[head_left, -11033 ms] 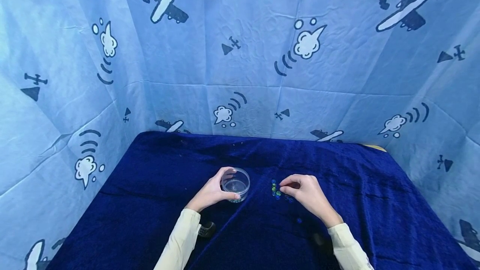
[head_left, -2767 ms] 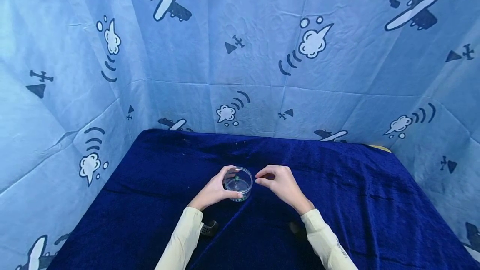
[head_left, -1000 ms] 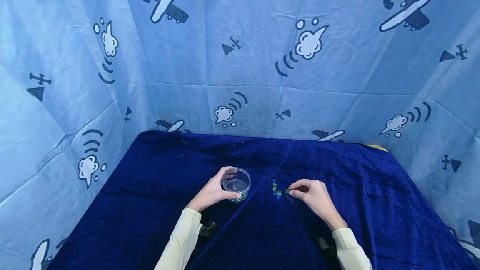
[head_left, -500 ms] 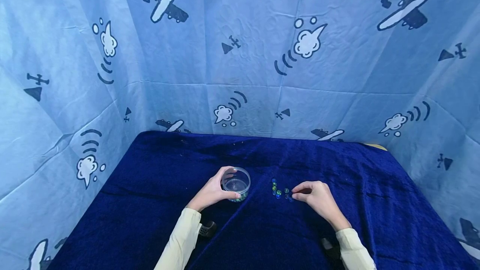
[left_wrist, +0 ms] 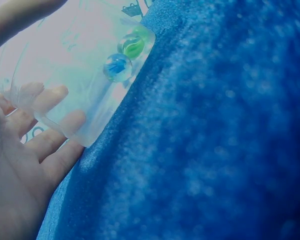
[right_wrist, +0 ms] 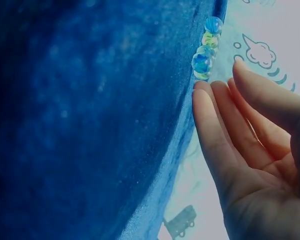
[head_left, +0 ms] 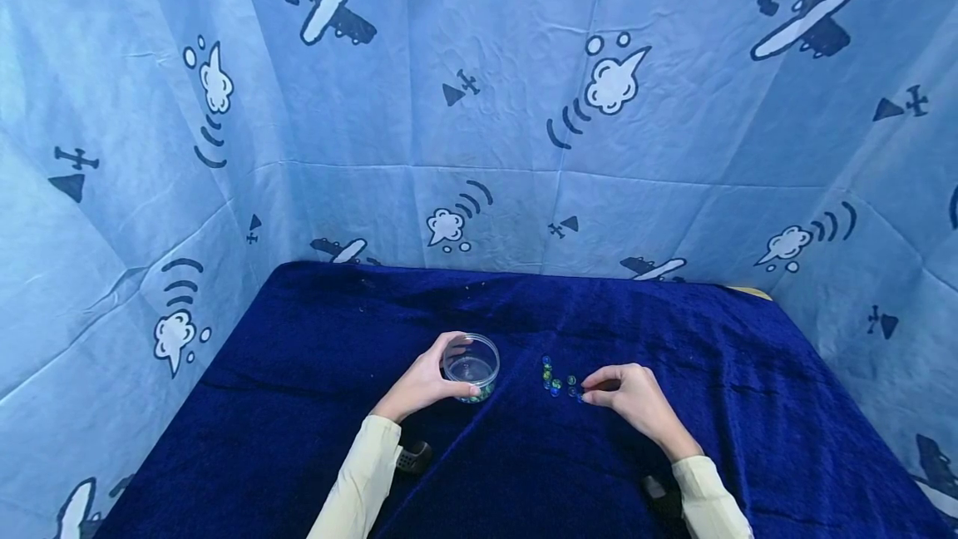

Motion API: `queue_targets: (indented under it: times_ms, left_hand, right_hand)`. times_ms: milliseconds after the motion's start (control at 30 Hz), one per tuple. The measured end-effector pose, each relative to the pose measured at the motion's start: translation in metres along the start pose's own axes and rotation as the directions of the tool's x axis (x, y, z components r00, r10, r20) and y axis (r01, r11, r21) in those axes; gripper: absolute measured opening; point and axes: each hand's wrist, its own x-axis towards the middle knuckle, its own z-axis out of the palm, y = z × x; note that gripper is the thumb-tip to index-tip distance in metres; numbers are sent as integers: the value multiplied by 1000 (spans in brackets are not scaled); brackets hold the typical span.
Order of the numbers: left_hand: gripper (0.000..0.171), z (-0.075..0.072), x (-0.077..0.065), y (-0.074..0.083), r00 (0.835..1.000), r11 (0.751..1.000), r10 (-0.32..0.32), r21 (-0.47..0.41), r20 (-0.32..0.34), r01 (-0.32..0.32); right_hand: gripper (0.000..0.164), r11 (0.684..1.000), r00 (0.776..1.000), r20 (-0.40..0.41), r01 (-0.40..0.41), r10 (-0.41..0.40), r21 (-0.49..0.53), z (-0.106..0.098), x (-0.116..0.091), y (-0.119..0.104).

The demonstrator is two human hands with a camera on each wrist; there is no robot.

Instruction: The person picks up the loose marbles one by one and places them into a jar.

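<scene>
In the head view, the left hand (head_left: 421, 381) grips a clear jar (head_left: 473, 368), and the right hand (head_left: 636, 398) reaches loose marbles (head_left: 556, 387) on the table (head_left: 688, 356). In the left wrist view, a blue marble (left_wrist: 117, 68) and a green marble (left_wrist: 132, 46) show through the jar. In the right wrist view, fingertips near marbles; I cannot tell whether they pinch one.

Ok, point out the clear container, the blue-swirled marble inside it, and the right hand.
Clear container (head_left: 481, 348): head view, inner wall below the far rim.
Blue-swirled marble (left_wrist: 117, 68): left wrist view, middle of the marble.
Right hand (head_left: 636, 398): head view, back of the hand.
</scene>
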Motion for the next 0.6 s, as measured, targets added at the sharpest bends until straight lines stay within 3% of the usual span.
queue_targets:
  times_ms: [200, 600]
  left_hand:
    - [82, -1, -1, 1, 1000, 1000, 13, -9, 0, -13]
    - [82, -3, -5, 4, 1000, 1000, 21, -19, 7, -21]
  right_hand:
    - [13, 999, 998, 50, 43, -44, 22, 2, -1, 1]
    - [14, 993, 993, 26, 117, -117, -26, 11, -2, -3]
